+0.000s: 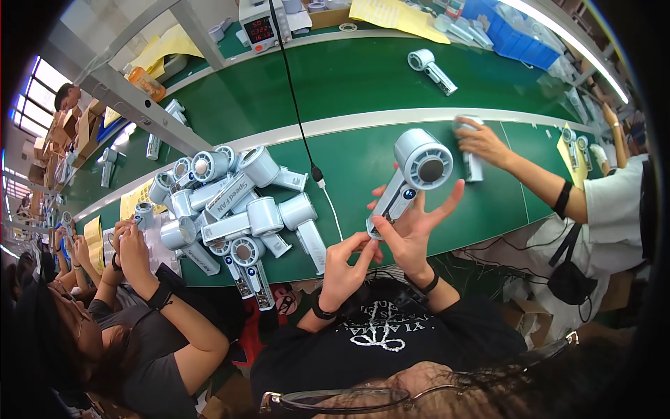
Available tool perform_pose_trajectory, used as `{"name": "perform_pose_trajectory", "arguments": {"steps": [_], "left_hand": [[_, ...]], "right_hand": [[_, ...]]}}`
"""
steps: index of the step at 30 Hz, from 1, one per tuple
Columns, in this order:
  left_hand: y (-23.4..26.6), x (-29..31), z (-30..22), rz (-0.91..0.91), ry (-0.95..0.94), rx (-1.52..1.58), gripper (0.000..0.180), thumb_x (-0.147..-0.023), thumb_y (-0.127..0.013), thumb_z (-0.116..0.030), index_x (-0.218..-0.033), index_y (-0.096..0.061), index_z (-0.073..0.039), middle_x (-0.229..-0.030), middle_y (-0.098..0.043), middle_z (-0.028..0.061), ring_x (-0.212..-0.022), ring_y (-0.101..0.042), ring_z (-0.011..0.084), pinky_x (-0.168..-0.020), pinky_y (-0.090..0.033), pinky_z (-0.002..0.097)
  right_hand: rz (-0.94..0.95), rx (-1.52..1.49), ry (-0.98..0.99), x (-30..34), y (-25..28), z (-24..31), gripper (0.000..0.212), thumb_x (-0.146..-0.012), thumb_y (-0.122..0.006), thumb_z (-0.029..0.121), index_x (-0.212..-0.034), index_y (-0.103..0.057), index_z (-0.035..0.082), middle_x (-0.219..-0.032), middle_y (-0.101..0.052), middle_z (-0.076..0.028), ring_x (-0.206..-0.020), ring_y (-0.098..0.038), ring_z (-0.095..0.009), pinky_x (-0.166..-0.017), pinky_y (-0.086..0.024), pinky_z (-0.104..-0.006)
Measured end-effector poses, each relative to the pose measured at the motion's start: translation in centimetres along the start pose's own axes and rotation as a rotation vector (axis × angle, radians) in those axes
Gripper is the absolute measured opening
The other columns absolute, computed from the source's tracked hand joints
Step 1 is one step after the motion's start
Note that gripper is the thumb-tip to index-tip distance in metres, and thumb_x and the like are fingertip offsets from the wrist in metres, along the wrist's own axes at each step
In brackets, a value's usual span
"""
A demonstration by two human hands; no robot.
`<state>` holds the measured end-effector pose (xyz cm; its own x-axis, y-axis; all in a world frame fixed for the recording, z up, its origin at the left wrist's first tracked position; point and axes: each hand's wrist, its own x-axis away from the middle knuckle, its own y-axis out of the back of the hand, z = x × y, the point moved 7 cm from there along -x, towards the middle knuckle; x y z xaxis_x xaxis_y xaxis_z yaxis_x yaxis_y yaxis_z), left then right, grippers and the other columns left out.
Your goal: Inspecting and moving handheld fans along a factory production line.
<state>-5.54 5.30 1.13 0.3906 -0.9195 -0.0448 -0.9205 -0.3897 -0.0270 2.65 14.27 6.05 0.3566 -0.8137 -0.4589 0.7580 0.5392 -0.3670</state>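
My right hand (413, 237) is closed around the handle of a light blue handheld fan (421, 164), thumb on its front and some fingers stretched out. The round fan head points up, and a small display on the handle is lit. At the handle's lower end my left hand (347, 271) pinches with thumb and forefinger. A white cable (332, 209) runs down into the left hand; its plug is hidden by the fingers. To the left lies a heap of similar fans (241, 202), several with handle fronts uncovered.
A black cord (293, 91) hangs over the green bench (349, 150) and joins the white cable. At right, a co-worker's hand (485, 143) holds another fan. A co-worker sits close at left. Behind the rail stand a power supply (264, 26) and blue bin (513, 35).
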Motion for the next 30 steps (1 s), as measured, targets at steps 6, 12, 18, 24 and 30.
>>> {"name": "perform_pose_trajectory", "arguments": {"steps": [6, 12, 18, 24, 30], "left_hand": [[0.4, 0.1, -0.3, -0.013, -0.033, -0.027, 0.011, -0.086, -0.064, -0.002, -0.094, -0.064, 0.005, -0.086, -0.069, 0.012, -0.073, -0.066, 0.0159, -0.068, -0.051, 0.0261], [0.9, 0.1, 0.1, 0.01, -0.043, -0.045, 0.015, -0.082, -0.069, -0.003, -0.094, -0.066, 0.005, -0.098, -0.068, 0.0129, -0.084, -0.066, 0.0179, -0.073, -0.05, 0.0276], [0.8, 0.2, 0.2, 0.017, -0.017, 0.018, 0.015, -0.081, -0.069, -0.002, -0.094, -0.066, 0.005, -0.097, -0.069, 0.0133, -0.085, -0.066, 0.0193, -0.075, -0.05, 0.0279], [0.9, 0.3, -0.1, 0.0, -0.034, 0.016, 0.015, -0.081, -0.068, -0.001, -0.094, -0.067, 0.005, -0.098, -0.069, 0.014, -0.085, -0.066, 0.0206, -0.074, -0.05, 0.0281], [1.0, 0.8, -2.0, -0.089, -0.16, -0.14, 0.015, -0.078, -0.067, 0.006, -0.093, -0.066, 0.007, -0.097, -0.068, 0.0136, -0.083, -0.064, 0.0173, -0.071, -0.048, 0.0262]], "right_hand": [[0.007, 0.025, -0.118, -0.2, 0.4, 0.4, 0.122, -0.073, -0.062, -0.017, -0.143, 0.024, 0.033, -0.137, -0.029, -0.022, -0.103, -0.056, -0.026, -0.086, -0.053, -0.0441], [0.015, 0.094, -0.185, -0.1, 0.8, 0.2, 0.124, -0.07, -0.069, -0.015, -0.145, 0.023, 0.023, -0.136, -0.028, -0.016, -0.104, -0.056, -0.025, -0.082, -0.056, -0.0372], [0.001, 0.099, -0.235, 0.1, 1.0, 0.1, 0.124, -0.069, -0.071, -0.013, -0.145, 0.02, 0.023, -0.136, -0.028, -0.017, -0.105, -0.056, -0.025, -0.08, -0.057, -0.0357], [0.003, 0.109, -0.195, 0.3, 1.0, 0.3, 0.122, -0.068, -0.072, -0.012, -0.145, 0.017, 0.022, -0.137, -0.027, -0.018, -0.108, -0.055, -0.027, -0.083, -0.057, -0.0388], [0.031, 0.125, -0.119, -0.3, 1.3, 1.5, 0.113, -0.075, -0.068, -0.009, -0.144, 0.015, 0.025, -0.135, -0.032, -0.021, -0.112, -0.054, -0.032, -0.092, -0.051, -0.0526]]}}
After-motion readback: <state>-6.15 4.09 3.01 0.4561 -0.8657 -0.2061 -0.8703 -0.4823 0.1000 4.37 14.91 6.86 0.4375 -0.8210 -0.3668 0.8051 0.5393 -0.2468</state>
